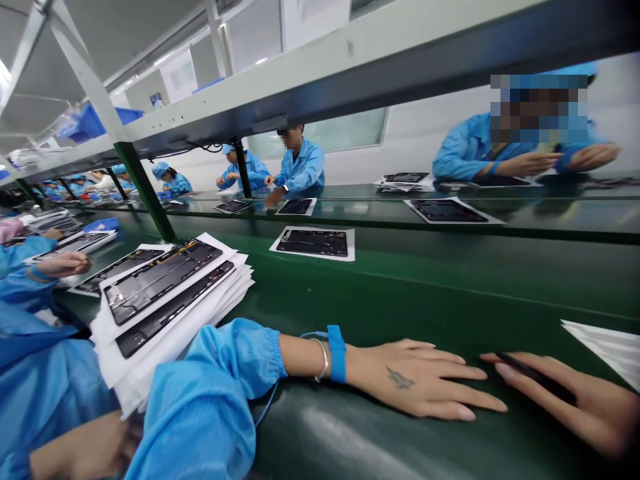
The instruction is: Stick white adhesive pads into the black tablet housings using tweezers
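My left hand (415, 381) lies palm down on the green work surface (400, 300), fingers spread, holding nothing. A blue wrist strap with a cord and a silver bangle circle that wrist. At the right edge, my right hand (585, 393) grips a slim black object (540, 379) between thumb and fingers; its kind is hard to make out. The fingertips of both hands are close but apart. Beside my left forearm, a stack of white sheets (220, 300) carries black tablet-like housings (165, 280) with components inside.
White sheets (605, 347) lie at the right. Another housing on paper (313, 243) rests further along the line. Co-workers in blue sit at left (45, 360) and opposite (300, 167). An overhead shelf (320, 73) and a green post (145, 190) cross the view.
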Available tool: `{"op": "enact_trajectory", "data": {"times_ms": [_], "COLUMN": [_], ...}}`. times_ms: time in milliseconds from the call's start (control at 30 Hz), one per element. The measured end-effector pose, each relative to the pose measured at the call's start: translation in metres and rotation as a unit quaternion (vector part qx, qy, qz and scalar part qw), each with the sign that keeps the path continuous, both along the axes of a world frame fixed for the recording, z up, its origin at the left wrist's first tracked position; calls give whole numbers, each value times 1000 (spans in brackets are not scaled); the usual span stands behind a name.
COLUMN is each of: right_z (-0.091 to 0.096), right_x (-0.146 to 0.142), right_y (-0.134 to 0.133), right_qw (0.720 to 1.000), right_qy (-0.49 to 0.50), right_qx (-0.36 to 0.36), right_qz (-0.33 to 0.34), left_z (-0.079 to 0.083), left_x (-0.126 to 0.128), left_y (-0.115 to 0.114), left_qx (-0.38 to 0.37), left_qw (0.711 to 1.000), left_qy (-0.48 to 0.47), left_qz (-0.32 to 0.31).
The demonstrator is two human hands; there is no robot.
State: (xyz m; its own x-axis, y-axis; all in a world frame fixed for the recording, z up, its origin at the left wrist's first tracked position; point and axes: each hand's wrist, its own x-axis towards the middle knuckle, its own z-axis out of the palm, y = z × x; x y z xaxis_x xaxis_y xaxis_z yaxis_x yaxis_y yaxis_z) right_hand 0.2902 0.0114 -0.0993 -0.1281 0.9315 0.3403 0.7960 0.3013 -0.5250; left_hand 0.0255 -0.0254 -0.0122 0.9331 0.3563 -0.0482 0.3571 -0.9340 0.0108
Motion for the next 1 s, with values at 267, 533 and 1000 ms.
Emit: {"op": "enact_trajectory", "data": {"times_ms": [267,533,1000], "right_z": [48,50,65], "right_x": [-24,-25,-33], "right_y": [-21,-21,-30], "right_qw": [995,995,990], "right_qy": [33,28,71], "right_qx": [-83,-59,-37], "right_qz": [48,76,119], "left_z": [1,-6,-4], "left_x": [-4,-6,-10], "left_y": [-3,0,1], "left_qx": [-43,-52,-68], "left_qw": [999,997,994], "left_qy": [-30,-61,-83], "left_qz": [13,10,33]}}
